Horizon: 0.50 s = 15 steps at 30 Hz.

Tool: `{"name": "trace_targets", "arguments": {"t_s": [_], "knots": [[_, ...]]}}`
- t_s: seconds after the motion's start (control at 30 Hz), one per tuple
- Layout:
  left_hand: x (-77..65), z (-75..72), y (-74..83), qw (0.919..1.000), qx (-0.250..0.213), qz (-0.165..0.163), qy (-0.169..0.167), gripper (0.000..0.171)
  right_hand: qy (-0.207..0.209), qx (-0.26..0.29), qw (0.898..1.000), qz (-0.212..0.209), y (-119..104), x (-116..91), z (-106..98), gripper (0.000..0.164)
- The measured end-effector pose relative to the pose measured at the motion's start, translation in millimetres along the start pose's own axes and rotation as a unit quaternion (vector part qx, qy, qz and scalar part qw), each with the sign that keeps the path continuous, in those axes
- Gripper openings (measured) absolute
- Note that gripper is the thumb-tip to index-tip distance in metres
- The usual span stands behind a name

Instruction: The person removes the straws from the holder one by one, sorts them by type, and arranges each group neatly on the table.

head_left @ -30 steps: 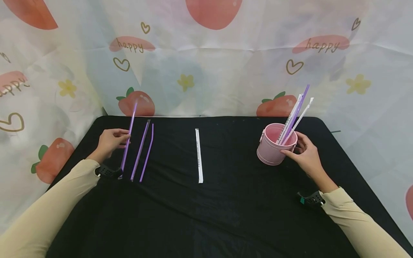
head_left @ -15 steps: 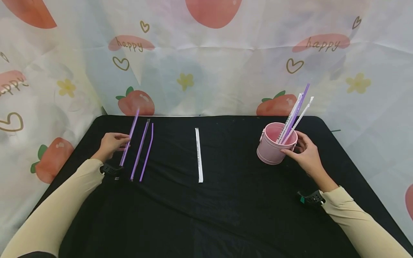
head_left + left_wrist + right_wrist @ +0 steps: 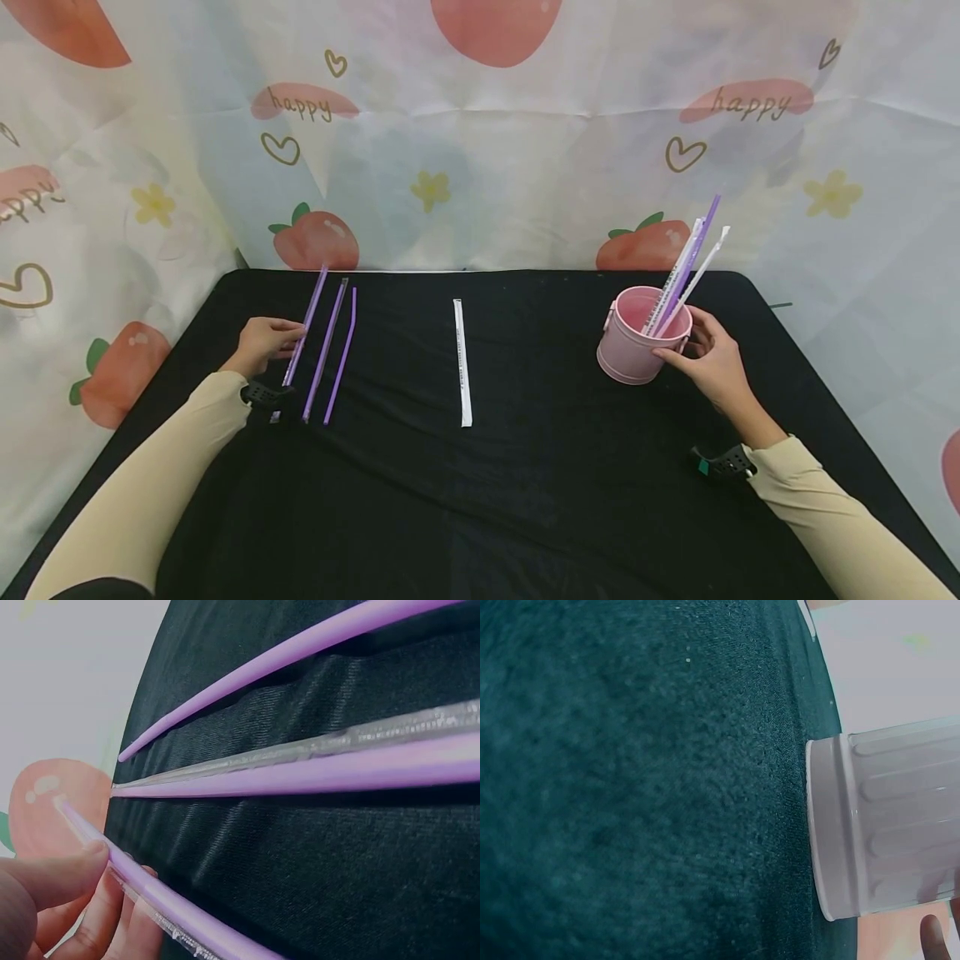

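Observation:
My left hand [image 3: 270, 340] pinches a purple straw in a clear wrapper [image 3: 172, 904] between thumb and fingers, at the table's left side. Just right of it lie a second wrapped purple straw [image 3: 326, 350] and a bare purple straw [image 3: 342, 357], roughly parallel. On the right side, my right hand [image 3: 703, 354] grips the rim and side of a small pink bucket [image 3: 626, 354]. Two white paper-wrapped straws and a purple straw [image 3: 697, 242] lean in the bucket, their lower ends hidden inside. In the right wrist view the bucket's ribbed wall [image 3: 907, 817] shows, with fingertips at the edge.
A white paper-wrapped straw [image 3: 462, 367] lies alone mid-table. Black cloth [image 3: 540, 500] covers the table. A printed curtain [image 3: 525, 183] hangs right behind its far edge. Each wrist wears a black strap [image 3: 723, 461].
My left hand has moved slightly right and toward me with the wrapped purple straw, whose upper end has come down closer to the table. The right hand and bucket have stayed put.

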<state>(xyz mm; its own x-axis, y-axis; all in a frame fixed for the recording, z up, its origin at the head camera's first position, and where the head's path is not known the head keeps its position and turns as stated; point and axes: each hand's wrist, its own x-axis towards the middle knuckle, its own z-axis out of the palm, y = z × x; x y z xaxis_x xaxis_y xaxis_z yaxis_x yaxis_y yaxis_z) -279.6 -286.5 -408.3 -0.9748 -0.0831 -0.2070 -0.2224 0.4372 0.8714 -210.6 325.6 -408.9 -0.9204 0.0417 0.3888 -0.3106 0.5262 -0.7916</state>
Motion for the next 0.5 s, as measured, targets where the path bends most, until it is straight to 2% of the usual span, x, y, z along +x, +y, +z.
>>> {"name": "trace_targets", "arguments": {"t_s": [0.5], "knots": [[4.8, 3.0, -8.5, 0.9986, -0.018, -0.048, 0.011, 0.041, -0.003, -0.011, 1.000, 0.003, 4.7, 0.5, -0.5, 0.072]]}}
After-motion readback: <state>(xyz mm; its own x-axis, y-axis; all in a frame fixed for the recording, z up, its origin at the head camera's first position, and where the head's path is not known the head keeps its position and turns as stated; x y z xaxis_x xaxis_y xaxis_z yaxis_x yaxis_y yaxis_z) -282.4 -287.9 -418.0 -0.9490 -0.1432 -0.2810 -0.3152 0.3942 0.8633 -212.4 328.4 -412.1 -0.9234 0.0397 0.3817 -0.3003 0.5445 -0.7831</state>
